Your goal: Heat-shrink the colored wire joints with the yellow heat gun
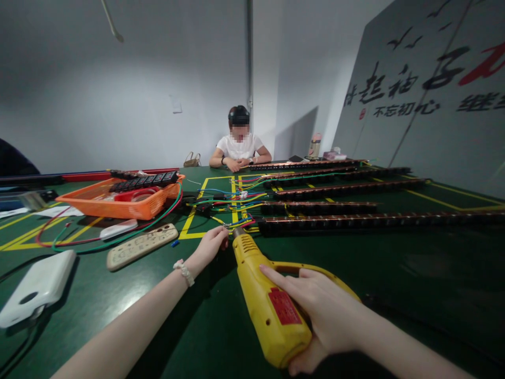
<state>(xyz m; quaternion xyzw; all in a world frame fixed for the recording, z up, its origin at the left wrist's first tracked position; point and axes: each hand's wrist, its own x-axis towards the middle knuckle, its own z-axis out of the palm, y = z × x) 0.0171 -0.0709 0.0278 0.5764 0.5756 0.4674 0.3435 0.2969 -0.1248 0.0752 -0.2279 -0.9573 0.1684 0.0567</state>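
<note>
My right hand (315,305) is wrapped around the body of a yellow heat gun (256,284), whose metal nozzle points away from me. Just left of the nozzle, my left hand (211,245) pinches the end of a coloured wire bundle (240,223), with the fingertips closed on it. These wires run to the nearest of several long dark strips (355,223) with copper-coloured tops. More red, green, blue and yellow wires come off the strips behind. What exactly sits between my left fingertips is too small to make out.
An orange basket (150,205) holding black parts and a red-handled tool stands at the left. Before it lie a beige power strip (142,247) and a white device (39,287) with a cable. Yellow tape lines mark the green table (165,316). Across it sits a person (240,147).
</note>
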